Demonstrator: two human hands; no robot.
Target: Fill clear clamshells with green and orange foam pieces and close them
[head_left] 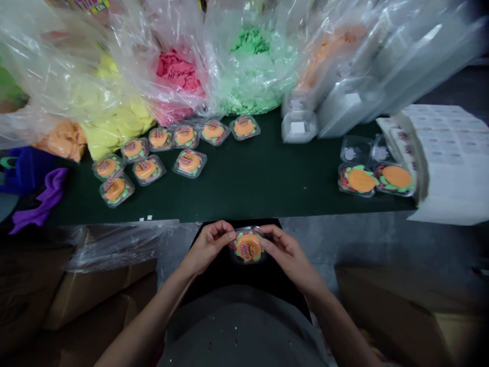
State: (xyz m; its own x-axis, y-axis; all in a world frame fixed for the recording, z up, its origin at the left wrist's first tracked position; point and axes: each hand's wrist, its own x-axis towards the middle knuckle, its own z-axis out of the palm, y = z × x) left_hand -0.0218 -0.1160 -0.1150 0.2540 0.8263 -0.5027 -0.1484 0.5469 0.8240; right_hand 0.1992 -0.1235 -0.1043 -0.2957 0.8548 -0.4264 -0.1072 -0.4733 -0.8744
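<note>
Between my two hands, just off the table's front edge, is a small clear plastic box (249, 246) with a burger-shaped piece inside, orange on top with green and red edges, and a printed label on its lid. My left hand (211, 246) pinches the box's left side with thumb and fingers. On the opposite side my right hand (287, 251) grips it, thumb on the lid. The box looks closed. On the table at right, two open boxes hold burger pieces, a left one (361, 180) and a right one (396, 177), their lids folded back.
Several closed, labelled boxes (190, 163) lie on the left of the dark green table (244, 188). Behind them stand bags of yellow (118, 125), pink (178, 71) and green (250, 66) pieces. Stacked clear containers (344, 109) and white label sheets (454, 158) are at right. Cardboard boxes (91, 285) sit below.
</note>
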